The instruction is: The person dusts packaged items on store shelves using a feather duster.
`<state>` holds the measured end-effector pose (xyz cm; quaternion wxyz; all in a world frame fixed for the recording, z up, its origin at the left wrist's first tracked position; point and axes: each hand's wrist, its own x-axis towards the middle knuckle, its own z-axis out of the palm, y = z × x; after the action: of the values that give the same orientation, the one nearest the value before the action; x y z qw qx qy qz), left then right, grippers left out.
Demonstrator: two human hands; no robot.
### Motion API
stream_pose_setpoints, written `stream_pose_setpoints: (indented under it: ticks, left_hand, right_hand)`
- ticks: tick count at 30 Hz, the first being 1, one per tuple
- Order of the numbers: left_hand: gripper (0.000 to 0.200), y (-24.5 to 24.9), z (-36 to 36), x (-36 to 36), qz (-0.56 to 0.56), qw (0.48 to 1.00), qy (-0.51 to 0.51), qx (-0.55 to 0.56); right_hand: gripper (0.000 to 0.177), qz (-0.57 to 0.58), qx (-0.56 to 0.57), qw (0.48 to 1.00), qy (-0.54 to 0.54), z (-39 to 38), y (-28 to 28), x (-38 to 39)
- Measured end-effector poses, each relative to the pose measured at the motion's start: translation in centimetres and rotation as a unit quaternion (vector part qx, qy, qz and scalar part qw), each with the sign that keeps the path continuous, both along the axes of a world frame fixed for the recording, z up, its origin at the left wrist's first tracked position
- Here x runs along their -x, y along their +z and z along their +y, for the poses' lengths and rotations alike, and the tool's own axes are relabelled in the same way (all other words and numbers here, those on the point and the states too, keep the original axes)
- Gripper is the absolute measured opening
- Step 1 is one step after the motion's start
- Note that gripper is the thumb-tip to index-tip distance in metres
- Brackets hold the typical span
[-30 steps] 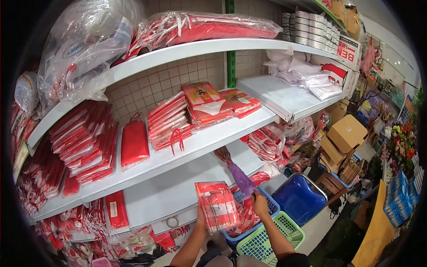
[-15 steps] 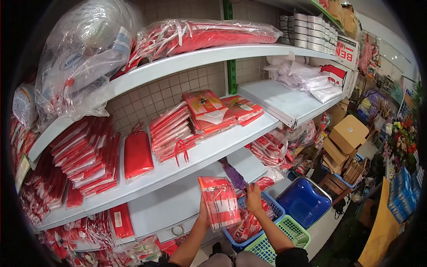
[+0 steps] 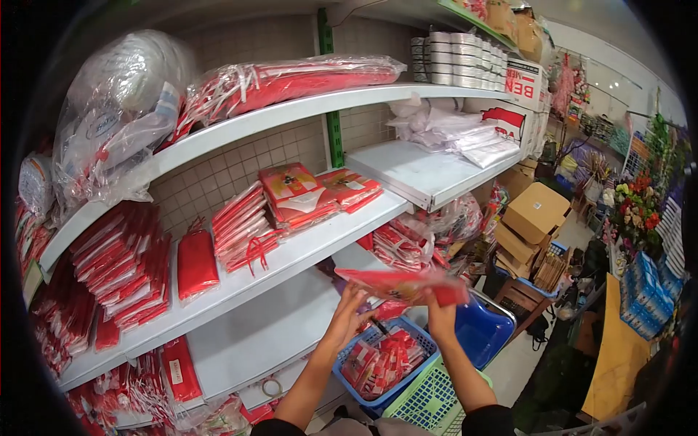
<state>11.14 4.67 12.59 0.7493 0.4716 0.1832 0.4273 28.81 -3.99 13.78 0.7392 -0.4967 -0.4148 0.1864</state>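
Observation:
A flat red packet (image 3: 396, 285) in clear wrap is held up in front of the shelves, tilted nearly edge-on and smeared by motion. My right hand (image 3: 441, 318) grips it at its right end. Just under its left end is my left hand (image 3: 347, 314), fingers apart and fingertips right at the lower edge. Below both hands stands a blue basket (image 3: 429, 361) with several red packets (image 3: 382, 363) in it.
A green basket (image 3: 436, 400) and a blue tub (image 3: 483, 330) stand right of the blue basket. The middle shelf (image 3: 305, 251) bears stacks of red packets (image 3: 298, 192). Cardboard boxes (image 3: 534, 211) are piled farther right, and a yellow board (image 3: 614, 349) lies beyond.
The packet has moved right and tipped from facing me to nearly edge-on. My right hand has risen from the basket to grip it; my left hand has loosened. The view has shifted right.

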Motion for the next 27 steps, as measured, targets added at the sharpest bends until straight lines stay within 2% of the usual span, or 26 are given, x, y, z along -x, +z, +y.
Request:
stream_pose_setpoints:
  ticks: [1, 2, 4, 6, 8, 10, 11, 12, 14, 16, 18, 20, 24, 27]
  left_hand:
    - [0.050, 1.3, -0.5, -0.2, 0.018, 0.999, 0.016, 0.045]
    - [0.048, 1.4, -0.7, -0.6, 0.020, 1.000, 0.003, 0.016]
    - [0.045, 2.3, -0.9, -1.4, 0.021, 0.998, -0.022, -0.046]
    - [0.039, 3.3, -1.4, -2.2, -0.017, 1.000, 0.014, -0.006]
    - [0.038, 3.8, -1.0, -2.7, -0.027, 0.999, 0.043, -0.010]
    - [0.035, 5.0, -0.1, -3.3, -0.051, 0.994, 0.090, -0.016]
    - [0.034, 5.5, 0.5, -3.7, -0.060, 0.991, 0.112, -0.029]
    - [0.033, 5.9, 1.2, -4.0, -0.070, 0.988, 0.135, -0.041]
    - [0.032, 6.6, 2.9, -4.6, -0.053, 0.985, 0.153, -0.058]
    - [0.033, 7.1, 4.7, -4.9, -0.033, 0.985, 0.159, -0.056]
    - [0.036, 7.7, 6.5, -4.9, -0.021, 0.985, 0.139, -0.101]
    - [0.038, 8.0, 8.1, -4.9, -0.016, 0.981, 0.120, -0.149]
    - [0.045, 9.2, 11.4, -4.3, 0.044, 0.957, 0.088, -0.271]
    - [0.063, 10.3, 13.5, -4.3, 0.028, 0.957, 0.070, -0.280]
  right_hand:
    - [0.027, 0.056, -0.001, 0.998, -0.015, 0.2, 1.4, -0.8]
    - [0.032, 0.114, -0.071, 0.991, -0.012, 1.5, 1.4, -1.8]
    - [0.038, 0.166, -0.017, 0.979, 0.120, 1.2, 3.5, -3.8]
    - [0.038, 0.239, -0.013, 0.951, 0.194, 2.0, 4.1, -5.1]
    - [0.038, 0.311, -0.039, 0.906, 0.285, 2.6, 4.5, -5.1]
    - [0.038, 0.375, -0.094, 0.837, 0.386, 3.0, 4.8, -3.8]
    - [0.043, 0.333, -0.118, 0.856, 0.378, 3.6, 4.6, -3.0]
    - [0.048, 0.252, -0.077, 0.901, 0.346, 3.6, 4.5, -2.4]
    - [0.050, 0.186, -0.016, 0.952, 0.244, 5.2, 3.9, -1.5]
    - [0.050, 0.214, -0.056, 0.947, 0.233, 6.9, 4.9, -1.0]
    - [0.051, 0.232, -0.084, 0.936, 0.252, 9.6, 6.1, -1.7]
    - [0.047, 0.205, -0.111, 0.948, 0.215, 13.0, 7.2, -2.4]
    - [0.049, 0.188, -0.130, 0.928, 0.292, 20.5, 10.4, -5.8]
    - [0.048, 0.139, -0.111, 0.921, 0.345, 25.8, 13.8, -7.1]
